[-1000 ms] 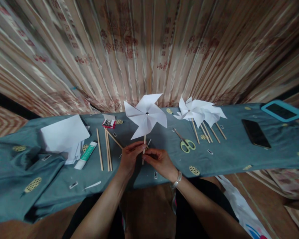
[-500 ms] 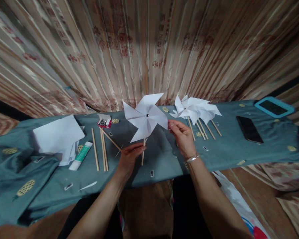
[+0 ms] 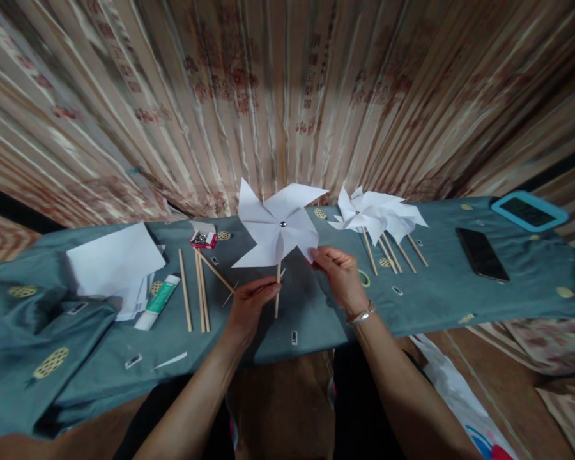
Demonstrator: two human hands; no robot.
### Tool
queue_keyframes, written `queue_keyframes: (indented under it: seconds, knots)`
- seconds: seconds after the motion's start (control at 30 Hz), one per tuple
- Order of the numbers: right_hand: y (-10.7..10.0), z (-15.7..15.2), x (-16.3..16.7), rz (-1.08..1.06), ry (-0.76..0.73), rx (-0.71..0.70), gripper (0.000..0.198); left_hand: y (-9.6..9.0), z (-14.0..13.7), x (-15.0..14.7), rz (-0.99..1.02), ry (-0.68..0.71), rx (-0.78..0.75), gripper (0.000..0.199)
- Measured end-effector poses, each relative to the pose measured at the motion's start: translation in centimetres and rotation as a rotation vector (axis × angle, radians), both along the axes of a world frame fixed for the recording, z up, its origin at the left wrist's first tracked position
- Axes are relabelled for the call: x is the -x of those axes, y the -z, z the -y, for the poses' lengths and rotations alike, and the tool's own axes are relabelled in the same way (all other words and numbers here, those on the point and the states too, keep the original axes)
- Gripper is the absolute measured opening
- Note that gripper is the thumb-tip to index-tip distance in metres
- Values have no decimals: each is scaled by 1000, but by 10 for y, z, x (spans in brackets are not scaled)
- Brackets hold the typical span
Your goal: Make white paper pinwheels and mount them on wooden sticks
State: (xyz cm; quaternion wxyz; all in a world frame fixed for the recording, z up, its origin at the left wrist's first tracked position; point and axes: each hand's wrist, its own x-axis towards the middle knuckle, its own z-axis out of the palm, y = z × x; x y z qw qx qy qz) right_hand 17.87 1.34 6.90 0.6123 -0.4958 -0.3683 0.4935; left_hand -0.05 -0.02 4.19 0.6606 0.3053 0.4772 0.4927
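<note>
A white paper pinwheel with a shiny pin at its centre stands upright in front of me, its wooden stick below it. My left hand is closed round that stick under the blades. At the lower right blade, my right hand pinches the paper tip between thumb and fingers. Several finished pinwheels lie overlapping to the right, their sticks pointing towards me. Left of my left hand are loose wooden sticks and a small open red box of pins.
A glue stick lies beside a stack of white paper on the left of the green cloth. A paper strip is near the front edge. On the right are a phone and a blue-framed device. A curtain hangs behind.
The pinwheel's blades have turned clockwise. My right hand has moved a little down and left with the blade tip, while my left hand stays on the stick.
</note>
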Motion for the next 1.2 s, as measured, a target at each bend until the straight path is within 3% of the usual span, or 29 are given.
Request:
queue_keyframes:
  seconds: [0.5,0.67,0.87,1.2]
  knots:
    - [-5,16,27,357,-282,-66,42,-1,1,2,22,34,-56,31]
    - [-9,16,17,477,-242,-127,43,0,1,3,-15,10,-43,32]
    - [-10,9,-1,408,-25,-88,42,1,3,3,-32,15,-28,29]
    - [-11,9,11,190,-143,-37,38,2,5,-2,4,16,-18,25]
